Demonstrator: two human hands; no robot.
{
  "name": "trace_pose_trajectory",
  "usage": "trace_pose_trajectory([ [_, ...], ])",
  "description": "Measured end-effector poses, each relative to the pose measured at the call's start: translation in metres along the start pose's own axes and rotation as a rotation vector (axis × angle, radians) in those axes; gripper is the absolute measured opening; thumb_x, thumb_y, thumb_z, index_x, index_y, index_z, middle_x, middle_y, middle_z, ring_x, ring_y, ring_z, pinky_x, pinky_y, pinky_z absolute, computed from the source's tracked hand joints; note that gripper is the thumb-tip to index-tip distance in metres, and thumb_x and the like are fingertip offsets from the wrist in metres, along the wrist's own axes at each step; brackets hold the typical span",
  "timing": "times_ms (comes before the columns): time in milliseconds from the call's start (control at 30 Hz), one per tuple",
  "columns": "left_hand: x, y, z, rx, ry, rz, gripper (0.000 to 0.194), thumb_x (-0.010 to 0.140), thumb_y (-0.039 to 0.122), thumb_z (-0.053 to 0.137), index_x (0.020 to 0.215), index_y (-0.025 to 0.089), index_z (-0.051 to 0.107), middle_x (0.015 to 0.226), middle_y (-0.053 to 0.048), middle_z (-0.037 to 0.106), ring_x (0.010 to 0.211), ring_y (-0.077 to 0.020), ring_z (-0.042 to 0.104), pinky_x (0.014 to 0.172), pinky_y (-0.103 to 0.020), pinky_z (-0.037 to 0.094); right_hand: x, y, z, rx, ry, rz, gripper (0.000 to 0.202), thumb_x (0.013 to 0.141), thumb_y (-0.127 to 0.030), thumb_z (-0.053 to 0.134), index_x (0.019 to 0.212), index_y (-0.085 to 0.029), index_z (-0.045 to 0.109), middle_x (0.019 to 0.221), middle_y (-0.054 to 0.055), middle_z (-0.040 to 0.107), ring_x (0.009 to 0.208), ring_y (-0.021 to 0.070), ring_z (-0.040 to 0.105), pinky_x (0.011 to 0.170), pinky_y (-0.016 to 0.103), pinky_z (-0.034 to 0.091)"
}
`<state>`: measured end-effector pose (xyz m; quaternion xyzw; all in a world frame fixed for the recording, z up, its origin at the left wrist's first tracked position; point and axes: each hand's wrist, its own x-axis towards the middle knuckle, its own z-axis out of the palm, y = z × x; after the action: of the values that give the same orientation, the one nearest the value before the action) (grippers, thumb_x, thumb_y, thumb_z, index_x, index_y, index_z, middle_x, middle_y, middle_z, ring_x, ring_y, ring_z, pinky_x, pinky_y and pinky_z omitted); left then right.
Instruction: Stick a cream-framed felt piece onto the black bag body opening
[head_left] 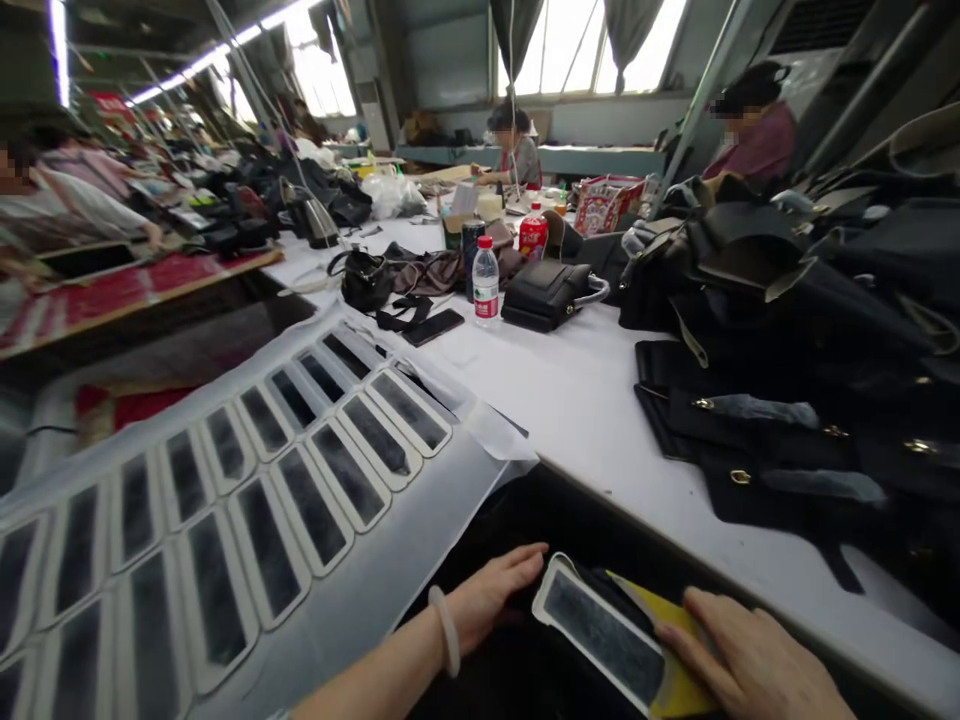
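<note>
Low in the view, a dark rectangular panel with a pale rim (600,630) lies tilted over black material. A yellow flat piece (686,680) shows along its right side; how the two are joined is unclear. My right hand (757,650) grips the yellow piece, thumb on top near the panel's lower end. My left hand (495,600), with a pale bangle (445,632) at the wrist, reaches toward the panel's upper left corner. Its upper fingers are stretched out and appear just apart from the panel; the lower ones are lost in shadow.
Similar pale-rimmed panels (277,550) lie in rows on a whitish sheet (420,520) at left. Black bag parts with metal fittings (795,450) heap up on the white table (570,400) at right. Farther back are a water bottle (486,285), phone (433,327) and black bag (546,292). Several people work beyond.
</note>
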<state>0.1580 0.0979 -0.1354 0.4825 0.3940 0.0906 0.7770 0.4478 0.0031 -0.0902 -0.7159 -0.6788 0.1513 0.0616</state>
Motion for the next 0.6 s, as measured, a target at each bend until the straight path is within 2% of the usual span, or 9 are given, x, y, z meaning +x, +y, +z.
trace_pose_trajectory([
  [167,-0.009,0.0,0.004,-0.258,-0.068,-0.038,0.067,0.079,0.066,0.062,0.138,0.037,0.05,0.13,-0.005,0.062,0.121,-0.0284,0.053,0.091,-0.043,0.046,0.01,-0.007,0.005,-0.05,-0.014,-0.067,0.072,0.097,-0.069,0.011,0.092,-0.025,0.068,0.09,0.01,0.072,0.082,0.0297,0.07,0.075,0.046,0.051],
  [233,-0.008,0.002,0.005,-0.328,-0.049,-0.072,0.065,0.077,0.061,0.069,0.136,0.037,0.053,0.127,-0.005,0.064,0.12,-0.0285,0.054,0.092,-0.044,0.046,0.018,-0.013,0.008,-0.059,0.024,-0.12,0.068,0.1,-0.062,0.01,0.085,-0.025,0.065,0.079,0.007,0.069,0.073,0.0262,0.069,0.068,0.041,0.047],
  [300,-0.008,0.005,0.007,-0.327,0.018,-0.079,0.063,0.076,0.055,0.073,0.133,0.033,0.058,0.124,-0.005,0.067,0.118,-0.0285,0.057,0.095,-0.044,0.046,0.027,-0.02,0.008,-0.083,0.084,-0.187,0.061,0.103,-0.058,0.015,0.076,-0.025,0.059,0.068,0.003,0.063,0.062,0.024,0.064,0.061,0.038,0.041],
  [433,-0.009,0.009,0.013,-0.275,0.146,0.087,0.057,0.078,0.047,0.075,0.127,0.019,0.066,0.114,-0.01,0.072,0.108,-0.029,0.064,0.098,-0.041,0.046,0.043,-0.032,0.002,-0.159,0.222,-0.348,0.049,0.105,-0.05,0.024,0.071,-0.026,0.048,0.06,0.0,0.055,0.055,0.0234,0.056,0.058,0.036,0.03],
  [600,-0.006,0.003,0.021,-0.167,0.246,0.253,0.05,0.082,0.048,0.07,0.118,0.014,0.071,0.107,-0.011,0.075,0.097,-0.0286,0.067,0.088,-0.037,0.05,0.061,-0.045,0.001,-0.21,0.285,-0.433,0.041,0.106,-0.047,0.031,0.073,-0.025,0.042,0.063,-0.001,0.052,0.059,0.0241,0.053,0.065,0.035,0.025],
])
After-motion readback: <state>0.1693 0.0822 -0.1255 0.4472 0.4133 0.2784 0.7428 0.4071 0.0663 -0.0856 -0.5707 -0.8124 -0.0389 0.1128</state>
